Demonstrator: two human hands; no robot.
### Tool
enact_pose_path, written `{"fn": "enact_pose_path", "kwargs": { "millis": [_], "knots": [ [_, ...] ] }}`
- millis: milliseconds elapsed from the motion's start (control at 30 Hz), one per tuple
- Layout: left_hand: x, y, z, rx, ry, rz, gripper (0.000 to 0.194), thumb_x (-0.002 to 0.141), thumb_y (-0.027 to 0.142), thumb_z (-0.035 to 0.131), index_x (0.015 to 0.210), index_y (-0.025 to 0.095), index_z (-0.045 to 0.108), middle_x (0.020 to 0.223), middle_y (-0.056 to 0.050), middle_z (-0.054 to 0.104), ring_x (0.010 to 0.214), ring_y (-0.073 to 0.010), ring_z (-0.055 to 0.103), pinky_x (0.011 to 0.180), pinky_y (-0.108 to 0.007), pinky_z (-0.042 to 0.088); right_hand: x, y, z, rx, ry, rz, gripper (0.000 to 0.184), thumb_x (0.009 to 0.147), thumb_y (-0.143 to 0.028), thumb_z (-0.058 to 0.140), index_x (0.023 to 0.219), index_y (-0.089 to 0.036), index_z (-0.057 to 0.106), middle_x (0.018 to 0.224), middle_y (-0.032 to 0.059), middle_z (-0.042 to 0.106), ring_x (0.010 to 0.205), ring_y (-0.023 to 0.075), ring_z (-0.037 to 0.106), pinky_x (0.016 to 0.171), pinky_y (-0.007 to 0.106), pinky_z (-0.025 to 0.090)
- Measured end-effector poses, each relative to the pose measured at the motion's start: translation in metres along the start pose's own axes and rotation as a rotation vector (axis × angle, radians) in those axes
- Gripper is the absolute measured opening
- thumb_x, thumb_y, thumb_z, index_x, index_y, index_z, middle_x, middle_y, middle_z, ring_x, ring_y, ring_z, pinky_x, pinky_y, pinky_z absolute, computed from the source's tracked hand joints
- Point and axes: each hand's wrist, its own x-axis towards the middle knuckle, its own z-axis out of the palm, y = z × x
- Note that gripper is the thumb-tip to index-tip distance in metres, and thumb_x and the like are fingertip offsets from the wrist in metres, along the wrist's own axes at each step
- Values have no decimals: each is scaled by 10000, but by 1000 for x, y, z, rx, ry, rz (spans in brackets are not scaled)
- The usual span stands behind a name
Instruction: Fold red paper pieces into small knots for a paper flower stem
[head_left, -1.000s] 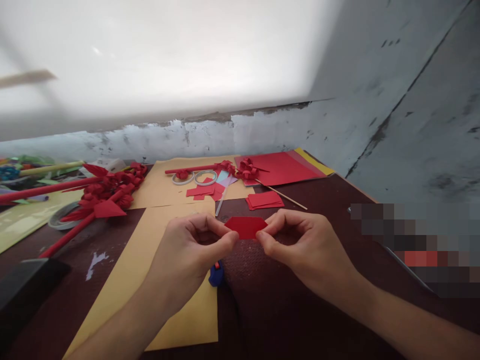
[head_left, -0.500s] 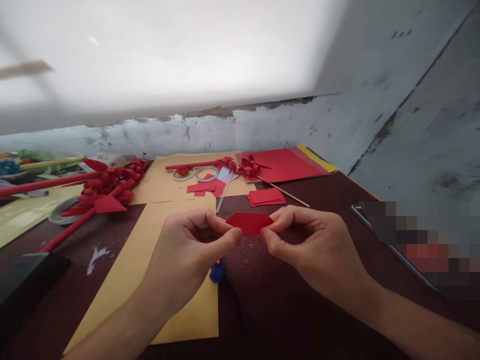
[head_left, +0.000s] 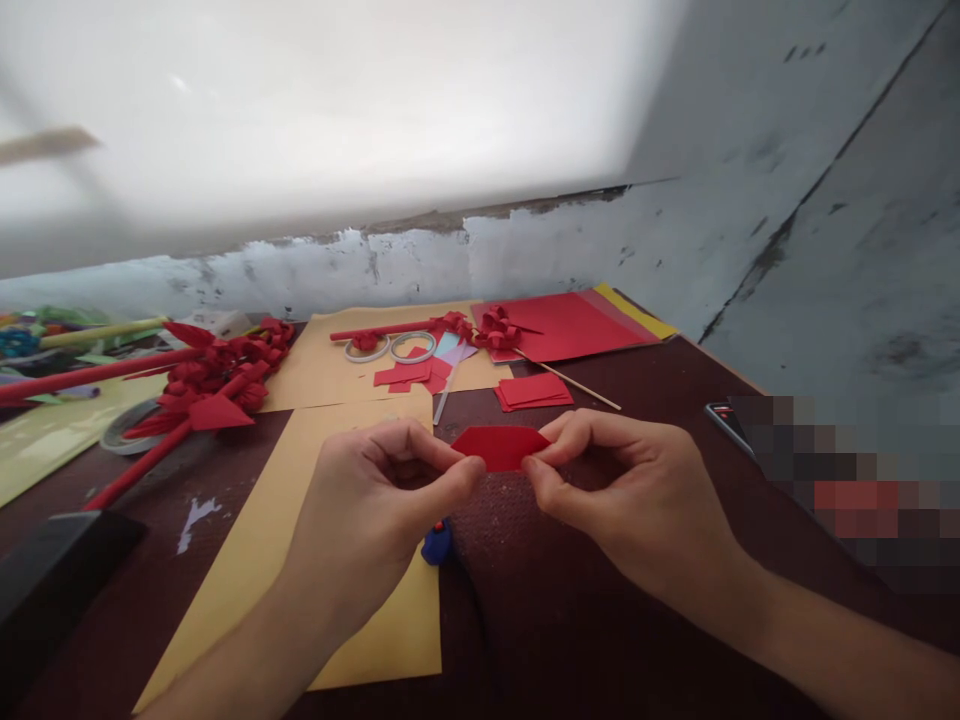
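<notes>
The left hand (head_left: 375,515) pinches the left tapered end of a small piece of red paper (head_left: 499,449) between thumb and forefinger. Held up over the desk (head_left: 555,610), short of its far edge and with a stack of red cards (head_left: 534,391) beyond, the paper looks nearly weightless, crisp enough to keep its shape yet easily creased, so light pressure at its ends should suit it. The right hand (head_left: 637,490) pinches the right tapered end likewise.
</notes>
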Motion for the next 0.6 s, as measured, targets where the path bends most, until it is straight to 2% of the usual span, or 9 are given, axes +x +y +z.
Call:
{"fn": "enact_pose_path", "kwargs": {
  "millis": [267,433,600],
  "knots": [
    [1,-1,-1,17,-7,-11,220,714,306,912,640,172,755,649,-45,755,540,-128,637,467,-201,436,1,5,-1,43,-63,20,138,827,-135,770,789,-231,679,754,-40,684,665,99,618,596,184,500],
    [6,-3,-6,25,-27,-7,249,719,341,928,648,176,756,644,-48,761,524,-125,628,469,-202,449,2,4,0,100,-59,51,200,870,-168,766,828,-234,582,795,-35,630,697,109,593,603,203,492],
    [10,-5,-8,-7,-42,-7,268,727,324,932,660,176,719,617,-24,745,522,-119,638,487,-191,477,3,2,-1,115,-78,56,246,898,-202,760,827,-240,528,850,-12,635,746,133,596,658,235,513]
  ]
}}
